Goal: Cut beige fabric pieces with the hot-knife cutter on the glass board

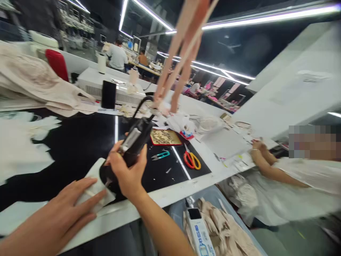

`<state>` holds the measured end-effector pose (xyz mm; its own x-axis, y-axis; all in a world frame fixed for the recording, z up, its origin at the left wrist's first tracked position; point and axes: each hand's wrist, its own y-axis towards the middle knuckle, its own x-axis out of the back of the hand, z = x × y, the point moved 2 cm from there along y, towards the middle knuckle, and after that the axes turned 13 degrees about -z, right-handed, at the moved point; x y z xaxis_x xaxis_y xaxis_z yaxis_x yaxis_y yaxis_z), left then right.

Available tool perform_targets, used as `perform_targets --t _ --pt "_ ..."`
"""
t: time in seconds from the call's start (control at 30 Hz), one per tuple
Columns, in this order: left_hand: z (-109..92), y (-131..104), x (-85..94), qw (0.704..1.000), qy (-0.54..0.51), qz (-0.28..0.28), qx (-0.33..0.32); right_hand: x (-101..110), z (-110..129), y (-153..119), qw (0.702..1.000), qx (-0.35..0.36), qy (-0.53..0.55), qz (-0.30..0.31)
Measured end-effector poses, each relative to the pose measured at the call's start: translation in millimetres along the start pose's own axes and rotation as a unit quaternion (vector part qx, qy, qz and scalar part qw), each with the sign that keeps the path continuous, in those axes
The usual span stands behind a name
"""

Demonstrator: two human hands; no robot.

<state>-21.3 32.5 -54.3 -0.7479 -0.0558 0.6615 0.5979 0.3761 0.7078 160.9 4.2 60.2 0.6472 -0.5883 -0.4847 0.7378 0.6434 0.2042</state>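
My right hand (130,174) is wrapped around a black corded hand-held power tool (137,137) with a silvery panel on its side. The tool stands tilted on the black table mat (77,142), its lower end over a small pale fabric piece (96,172). Its working edge is hidden by the body and my hand. Flat on that fabric lies my left hand (66,208), fingers stretched out and close to the tool's base. A black cable (140,105) rises from the tool's top.
Teal thread snips (161,155), red-and-yellow scissors (191,160) and a tray of small pieces (165,137) lie to the right. Pale cut fabric (23,142) covers the left. Peach strips (183,53) hang above. A co-worker's hands (259,147) work at the right.
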Motion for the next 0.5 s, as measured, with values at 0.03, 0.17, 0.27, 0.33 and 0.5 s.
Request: perform_targets --t 0.03,0.17,0.27,0.33,0.5 --pt "-8 4 6.5 0.999 0.027 0.012 -0.028 3 -1 -2 1.000 0.011 0.006 -0.012" --pt "-27 17 21.1 0.993 0.073 0.091 -0.024 12 -7 -2 0.998 0.062 0.013 -0.007" --pt "-31 21 22.7 0.990 0.072 0.125 -0.005 14 -9 2 0.997 0.077 0.028 -0.004" --pt "-32 21 22.5 0.989 0.063 0.131 0.007 13 -8 2 0.996 0.079 0.032 -0.004" --pt "-33 20 20.3 0.991 0.039 0.130 0.017 11 -7 1 0.996 0.086 0.021 -0.004"
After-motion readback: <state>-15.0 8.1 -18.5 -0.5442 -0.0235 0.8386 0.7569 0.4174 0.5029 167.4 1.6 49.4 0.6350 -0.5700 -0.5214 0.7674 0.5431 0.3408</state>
